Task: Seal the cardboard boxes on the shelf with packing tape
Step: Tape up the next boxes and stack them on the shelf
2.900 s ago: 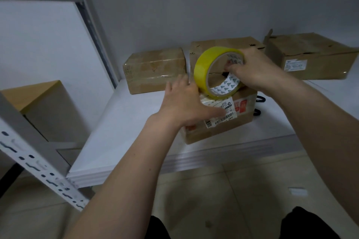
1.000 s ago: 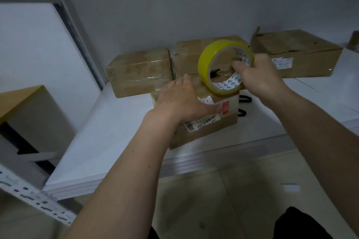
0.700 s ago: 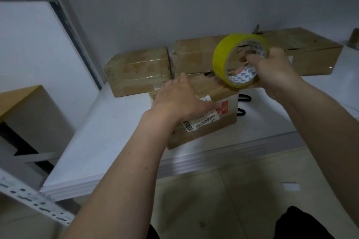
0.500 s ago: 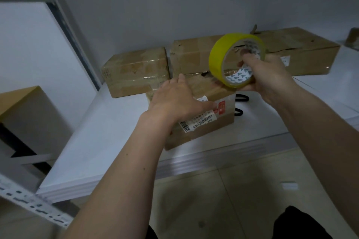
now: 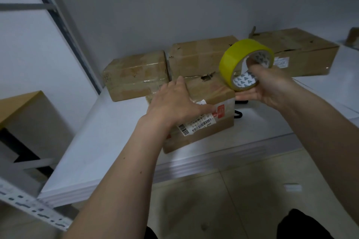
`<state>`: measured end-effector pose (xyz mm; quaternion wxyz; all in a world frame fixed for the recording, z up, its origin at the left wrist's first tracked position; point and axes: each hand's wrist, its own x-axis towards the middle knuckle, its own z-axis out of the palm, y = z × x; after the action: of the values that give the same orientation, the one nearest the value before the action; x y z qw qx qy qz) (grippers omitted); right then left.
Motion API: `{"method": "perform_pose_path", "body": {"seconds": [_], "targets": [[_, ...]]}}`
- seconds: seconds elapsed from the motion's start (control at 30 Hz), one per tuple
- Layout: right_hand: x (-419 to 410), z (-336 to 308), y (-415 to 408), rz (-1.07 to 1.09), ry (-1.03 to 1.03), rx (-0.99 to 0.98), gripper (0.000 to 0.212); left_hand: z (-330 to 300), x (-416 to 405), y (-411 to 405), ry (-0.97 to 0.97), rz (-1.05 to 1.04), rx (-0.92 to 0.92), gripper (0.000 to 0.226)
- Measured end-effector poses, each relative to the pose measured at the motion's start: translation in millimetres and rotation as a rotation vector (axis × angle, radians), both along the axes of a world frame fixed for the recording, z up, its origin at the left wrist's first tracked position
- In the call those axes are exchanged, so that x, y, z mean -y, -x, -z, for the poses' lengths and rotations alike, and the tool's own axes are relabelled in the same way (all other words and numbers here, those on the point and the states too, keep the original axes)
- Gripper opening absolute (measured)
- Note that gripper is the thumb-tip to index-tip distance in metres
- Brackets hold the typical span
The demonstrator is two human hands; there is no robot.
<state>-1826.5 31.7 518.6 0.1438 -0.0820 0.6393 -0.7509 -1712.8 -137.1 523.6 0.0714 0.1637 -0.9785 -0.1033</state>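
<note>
Nearest, the left hand (image 5: pixel 172 103) lies flat with straight fingers on the small brown cardboard box with a barcode label (image 5: pixel 209 122). It probably presses down to keep the flaps closed and stop the box sliding while tape is drawn across it. This box sits at the front of the white shelf board (image 5: pixel 93 141), close to the edge, likely pulled forward so that its top is easy to reach.

Just beyond and to the right, the right hand (image 5: pixel 272 85) has its grip closed on the yellow roll of packing tape (image 5: pixel 236 62): fingers are hooked through the white printed core and the palm cups the roll from below. It holds the roll on edge above the box's far right corner, a stance that suits paying tape out along the lid. Whether a free end is already stuck down I cannot tell.

Something black (image 5: pixel 238 114) lies on the shelf beside the box, mostly hidden.

Farther back, three more brown cardboard boxes stand along the grey wall: a film-wrapped one on the left (image 5: pixel 136 75), a middle one (image 5: pixel 198 54), and a wide flat one on the right (image 5: pixel 303 52) with a flap corner sticking up, so probably unsealed.
</note>
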Motion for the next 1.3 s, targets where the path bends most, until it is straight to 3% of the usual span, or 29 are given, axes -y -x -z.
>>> {"method": "perform_pose_path", "body": {"seconds": [0.17, 0.37, 0.57, 0.73, 0.93, 1.0, 1.13, 1.3], "targets": [[-6.6, -2.6, 5.5, -0.024, 0.012, 0.017, 0.039, 1.0, 2.3, 1.2, 0.001, -0.008, -0.009, 0.115], [-9.3, 6.0, 5.1, -0.053, 0.026, 0.143, 0.02, 0.6, -0.2, 1.4, 0.011, -0.009, -0.004, 0.122], [-16.8, 8.8, 11.8, -0.043, 0.01, 0.188, 0.015, 0.6, -0.6, 0.4, 0.017, -0.01, -0.001, 0.113], [-15.9, 34.3, 15.5, -0.056, -0.019, 0.276, 0.036, 0.1, 0.7, 1.7, 0.038, -0.007, 0.012, 0.12], [-14.8, 44.0, 15.6, -0.079, -0.077, 0.284, 0.038, 1.3, 0.5, 7.8, 0.063, 0.011, 0.052, 0.117], [-17.0, 42.0, 12.9, -0.09, -0.117, 0.277, 0.041, 1.8, 5.2, 9.1, 0.005, 0.023, 0.009, 0.119], [-18.8, 20.1, 1.8, -0.089, -0.11, 0.149, 0.042, 6.0, 29.1, 1.7, -0.341, 0.103, -0.212, 0.142], [-1.1, -36.7, -29.6, -0.028, -0.098, -0.295, 0.021, 18.5, 26.1, -18.8, -0.578, 0.148, -0.686, 0.132]]}}
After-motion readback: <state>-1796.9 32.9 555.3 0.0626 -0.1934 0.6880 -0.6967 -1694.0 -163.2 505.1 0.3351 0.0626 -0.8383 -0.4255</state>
